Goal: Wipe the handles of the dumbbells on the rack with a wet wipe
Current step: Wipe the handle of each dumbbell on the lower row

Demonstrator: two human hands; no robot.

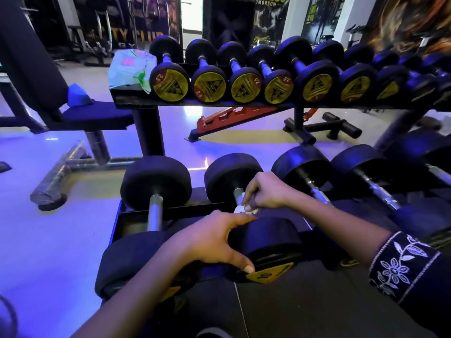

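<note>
Wipes pack (131, 69) on upper shelf (136, 100), left of small dumbbells (169, 76); bench (97, 115) further left.

Both hands are bare, with short, pale nails. The left hand (214, 240) comes off a forearm uncovered down to the frame's lower edge. Behind the right hand (266, 191), a dark sleeve (419, 296), navy or black under the violet light, begins partway up the forearm. Its cuff band (400, 264) carries white embroidery: flowers, leaves and curling scrolls, edged with fine stitched lines. Reddish-brown hair (415, 20) at the top right corner is possibly the person's own.
</note>
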